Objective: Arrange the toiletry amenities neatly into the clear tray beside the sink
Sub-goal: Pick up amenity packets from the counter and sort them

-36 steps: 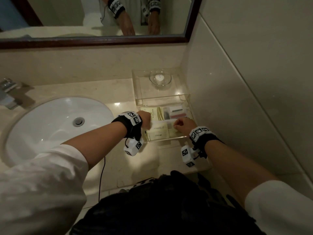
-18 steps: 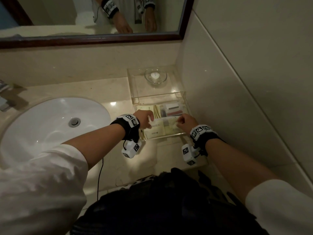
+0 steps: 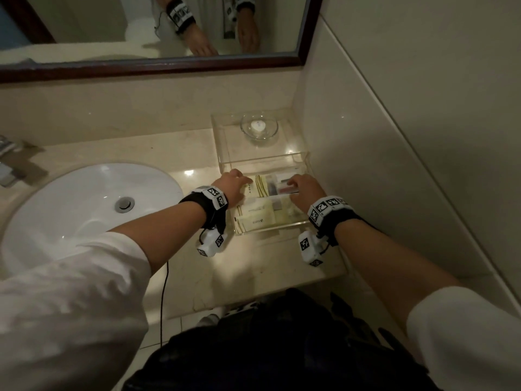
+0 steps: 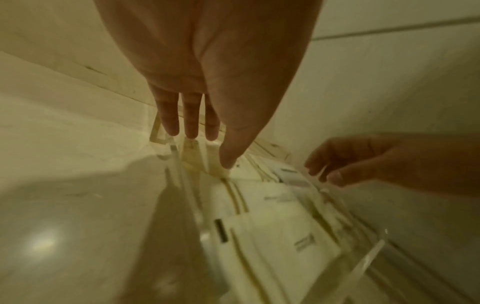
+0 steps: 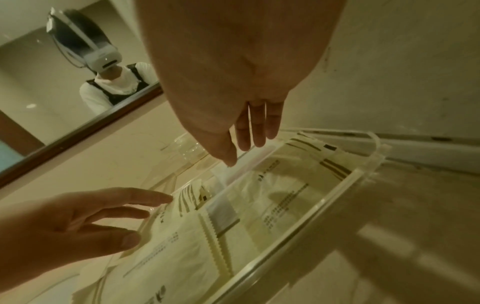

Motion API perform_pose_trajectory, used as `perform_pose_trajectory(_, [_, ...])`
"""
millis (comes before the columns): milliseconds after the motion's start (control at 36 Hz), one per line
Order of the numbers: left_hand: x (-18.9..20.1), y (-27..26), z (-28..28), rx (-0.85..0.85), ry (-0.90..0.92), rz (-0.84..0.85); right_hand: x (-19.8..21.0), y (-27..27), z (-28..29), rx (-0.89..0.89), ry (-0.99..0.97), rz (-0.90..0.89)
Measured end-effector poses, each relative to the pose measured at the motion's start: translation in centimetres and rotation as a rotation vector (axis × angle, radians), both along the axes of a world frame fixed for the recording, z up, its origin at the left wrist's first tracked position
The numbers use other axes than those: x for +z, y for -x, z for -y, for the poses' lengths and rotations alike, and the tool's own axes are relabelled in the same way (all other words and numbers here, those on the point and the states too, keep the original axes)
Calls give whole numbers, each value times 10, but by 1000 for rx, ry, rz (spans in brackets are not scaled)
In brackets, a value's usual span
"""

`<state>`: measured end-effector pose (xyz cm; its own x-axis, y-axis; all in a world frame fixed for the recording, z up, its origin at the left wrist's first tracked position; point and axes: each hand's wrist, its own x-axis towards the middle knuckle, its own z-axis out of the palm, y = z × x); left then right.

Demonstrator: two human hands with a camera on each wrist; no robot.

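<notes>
The clear tray (image 3: 270,230) stands on the counter by the right wall and holds several cream sachets (image 3: 258,214) lying flat, with a small white-and-red packet (image 3: 284,186) at its far end. My left hand (image 3: 242,177) is at the tray's far left corner, its fingers straight; its thumb tip touches a sachet (image 4: 272,226) in the left wrist view. My right hand (image 3: 291,184) hovers over the far right part of the tray, fingers straight and holding nothing. In the right wrist view it (image 5: 242,152) hangs just above the tray rim (image 5: 311,214) and the sachets (image 5: 182,246).
A second clear tray (image 3: 225,142) behind holds a glass dish (image 3: 258,128) with a white soap. The white sink (image 3: 84,215) lies to the left, with a faucet (image 3: 7,165) at the far left. The tiled wall (image 3: 394,165) is close on the right, and the mirror (image 3: 141,29) is above.
Both hands have moved from the tray's near end toward its far end, and their fingers have straightened out.
</notes>
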<state>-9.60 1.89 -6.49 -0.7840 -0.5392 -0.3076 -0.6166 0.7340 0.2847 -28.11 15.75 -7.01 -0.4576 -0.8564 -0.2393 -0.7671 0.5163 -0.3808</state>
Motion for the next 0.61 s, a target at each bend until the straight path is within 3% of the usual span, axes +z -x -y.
perform_pose_trajectory(111, [0, 0, -3, -96, 122, 93, -3, 4, 6, 37, -104, -78])
perform_pose_trajectory(306, [2, 6, -6, -69, 167, 128, -10, 5, 15, 131, -152, -196])
perform_pose_trajectory(611, [2, 10, -8, -94, 207, 165, -18, 5, 14, 10, -228, -256])
